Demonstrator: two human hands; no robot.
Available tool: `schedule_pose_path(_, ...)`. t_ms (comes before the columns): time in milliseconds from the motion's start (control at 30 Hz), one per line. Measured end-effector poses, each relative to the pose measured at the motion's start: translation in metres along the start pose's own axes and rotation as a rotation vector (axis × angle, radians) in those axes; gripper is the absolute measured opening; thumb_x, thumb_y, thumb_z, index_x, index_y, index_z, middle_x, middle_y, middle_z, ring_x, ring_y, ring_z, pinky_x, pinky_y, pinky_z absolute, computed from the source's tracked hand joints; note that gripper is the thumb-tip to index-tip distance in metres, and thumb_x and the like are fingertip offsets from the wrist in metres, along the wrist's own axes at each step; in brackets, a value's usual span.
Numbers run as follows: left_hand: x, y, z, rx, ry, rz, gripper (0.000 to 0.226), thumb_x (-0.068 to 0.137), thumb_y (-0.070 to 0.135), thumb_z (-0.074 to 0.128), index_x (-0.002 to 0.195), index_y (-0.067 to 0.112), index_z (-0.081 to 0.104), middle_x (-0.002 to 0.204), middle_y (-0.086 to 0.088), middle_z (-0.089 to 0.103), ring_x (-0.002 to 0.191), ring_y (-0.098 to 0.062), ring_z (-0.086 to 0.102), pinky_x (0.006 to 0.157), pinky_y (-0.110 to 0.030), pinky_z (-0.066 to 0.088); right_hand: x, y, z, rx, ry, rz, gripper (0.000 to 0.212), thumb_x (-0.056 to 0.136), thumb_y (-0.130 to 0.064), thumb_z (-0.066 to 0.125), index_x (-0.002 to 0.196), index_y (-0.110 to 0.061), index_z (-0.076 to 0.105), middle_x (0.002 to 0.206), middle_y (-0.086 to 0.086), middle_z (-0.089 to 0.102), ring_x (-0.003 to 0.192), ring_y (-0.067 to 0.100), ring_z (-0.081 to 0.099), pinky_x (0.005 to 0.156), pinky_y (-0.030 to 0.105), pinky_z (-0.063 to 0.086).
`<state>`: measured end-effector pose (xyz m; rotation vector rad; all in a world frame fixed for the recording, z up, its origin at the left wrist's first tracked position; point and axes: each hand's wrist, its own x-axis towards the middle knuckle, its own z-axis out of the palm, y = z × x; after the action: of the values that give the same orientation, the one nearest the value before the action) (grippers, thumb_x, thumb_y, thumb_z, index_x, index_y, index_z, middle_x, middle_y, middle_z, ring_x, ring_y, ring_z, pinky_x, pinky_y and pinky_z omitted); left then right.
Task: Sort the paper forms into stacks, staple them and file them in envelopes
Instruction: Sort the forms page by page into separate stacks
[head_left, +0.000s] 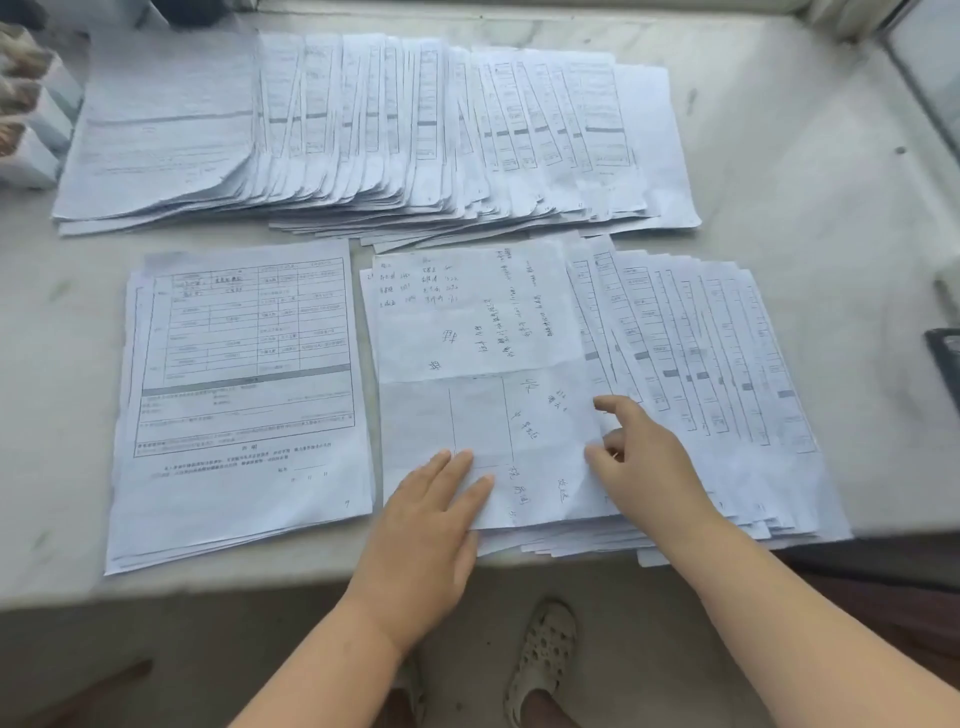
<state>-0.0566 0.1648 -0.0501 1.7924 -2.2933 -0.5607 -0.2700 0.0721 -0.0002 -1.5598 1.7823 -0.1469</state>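
Observation:
A handwritten sheet (478, 332) lies on top of a fanned spread of printed forms (701, 364) near the front right of the stone counter. My left hand (436, 525) presses flat on this sheet's lower edge, fingers straight. My right hand (639, 457) sits at the sheet's right edge, index finger stretched out, thumb and curled fingers at the paper's edge. A squared stack of printed forms (239, 405) lies to the left. A long fanned row of forms (363, 130) runs across the back.
The pale stone counter (831, 260) has its front edge just below the stacks. White boxes (31, 119) stand at the far left. A dark flat object (945, 364) lies at the right edge. Below the counter I see feet in perforated clogs (540, 665).

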Motion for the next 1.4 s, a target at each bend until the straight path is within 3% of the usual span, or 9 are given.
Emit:
schedule_pose_path(167, 0.002, 0.01, -0.01, -0.031, -0.163, -0.067, 0.055, 0.083, 0.051, 0.046, 0.129, 0.024, 0.06, 0.145, -0.001, 0.049, 0.133, -0.024, 0.046, 0.11, -0.033, 0.027, -0.005, 0.002, -0.006, -0.495, 0.088, -0.109, 0.057, 0.09, -0.029, 0.061, 0.142, -0.024, 0.036, 0.113, -0.001, 0.058, 0.091, 0.022, 0.062, 0.066, 0.031, 0.046)
schedule_pose_path(333, -0.003, 0.015, -0.023, -0.148, -0.032, -0.06, 0.039, 0.086, 0.029, 0.056, 0.124, 0.02, 0.058, 0.136, -0.003, 0.054, 0.123, -0.021, 0.052, 0.106, -0.025, 0.034, -0.012, -0.036, 0.022, -0.083, 0.008, -0.483, 0.014, 0.088, -0.018, 0.066, 0.101, -0.023, 0.066, 0.096, -0.013, 0.061, 0.075, 0.007, 0.055, 0.069, 0.024, 0.042)
schedule_pose_path(467, -0.028, -0.015, -0.039, -0.286, 0.283, -0.259, 0.033, 0.087, 0.029, 0.052, 0.118, 0.018, 0.057, 0.126, -0.002, 0.057, 0.119, -0.017, 0.049, 0.106, -0.019, 0.032, -0.015, -0.081, 0.05, 0.222, -0.299, -0.311, 0.011, 0.091, -0.019, 0.06, 0.093, -0.028, 0.065, 0.086, -0.013, 0.067, 0.079, 0.008, 0.064, 0.078, 0.022, 0.051)
schedule_pose_path(600, -0.044, -0.07, -0.044, -0.192, 0.244, -0.347, 0.052, 0.08, 0.048, 0.056, 0.121, 0.015, 0.06, 0.135, -0.006, 0.054, 0.126, -0.022, 0.046, 0.109, -0.03, 0.032, -0.015, -0.107, 0.082, 0.27, -0.448, -0.165, 0.008, 0.091, -0.019, 0.06, 0.095, -0.025, 0.065, 0.087, -0.004, 0.069, 0.083, 0.015, 0.067, 0.079, 0.032, 0.054)
schedule_pose_path(767, -0.047, -0.106, -0.041, -0.183, 0.105, -0.355, 0.074, 0.079, 0.065, 0.042, 0.139, 0.023, 0.049, 0.153, 0.006, 0.027, 0.144, -0.017, 0.021, 0.118, -0.039, 0.014, 0.002, -0.116, 0.105, -0.43, -0.164, -0.69, 0.058, 0.091, -0.044, 0.06, 0.145, -0.038, 0.039, 0.16, -0.002, 0.02, 0.146, 0.018, 0.019, 0.119, 0.036, 0.004)
schedule_pose_path(867, -0.051, -0.119, -0.04, -0.227, 0.132, -0.3, 0.08, 0.074, 0.068, 0.046, 0.139, 0.022, 0.05, 0.153, 0.006, 0.028, 0.142, -0.009, 0.02, 0.118, -0.033, 0.014, 0.025, -0.124, 0.111, -0.636, -0.241, -0.75, 0.073, 0.09, -0.058, 0.053, 0.15, -0.049, 0.012, 0.162, -0.007, -0.019, 0.149, 0.014, -0.016, 0.116, 0.041, -0.018)
schedule_pose_path(1100, -0.054, -0.141, -0.05, -0.297, 0.145, -0.223, 0.064, 0.074, 0.061, 0.051, 0.127, 0.027, 0.063, 0.143, 0.014, 0.045, 0.132, 0.0, 0.036, 0.108, -0.003, 0.012, 0.043, -0.125, 0.13, -0.557, -0.23, -0.683, 0.066, 0.081, -0.07, 0.053, 0.142, -0.051, 0.033, 0.163, -0.01, -0.001, 0.15, 0.013, -0.007, 0.116, 0.043, -0.018)
schedule_pose_path(1267, -0.052, -0.154, -0.059, -0.546, 0.207, -0.276, 0.042, 0.084, 0.057, 0.047, 0.102, 0.031, 0.074, 0.122, 0.022, 0.063, 0.116, 0.005, 0.054, 0.1, -0.015, 0.04, 0.035, -0.123, 0.136, -0.326, -0.023, -0.662, 0.082, 0.067, -0.078, 0.044, 0.135, -0.032, 0.042, 0.155, -0.002, 0.031, 0.143, 0.017, 0.028, 0.119, 0.042, -0.004)
schedule_pose_path(1400, -0.045, -0.149, -0.064, -0.78, 0.421, -0.459, 0.034, 0.089, 0.051, 0.049, 0.059, 0.035, 0.052, 0.058, 0.016, 0.048, 0.058, -0.001, 0.043, 0.056, -0.014, 0.033, 0.038, -0.111, 0.129, -0.411, -0.059, -0.738, 0.071, 0.064, -0.077, 0.049, 0.123, -0.04, 0.04, 0.158, -0.002, 0.024, 0.147, 0.019, 0.019, 0.119, 0.039, -0.008)
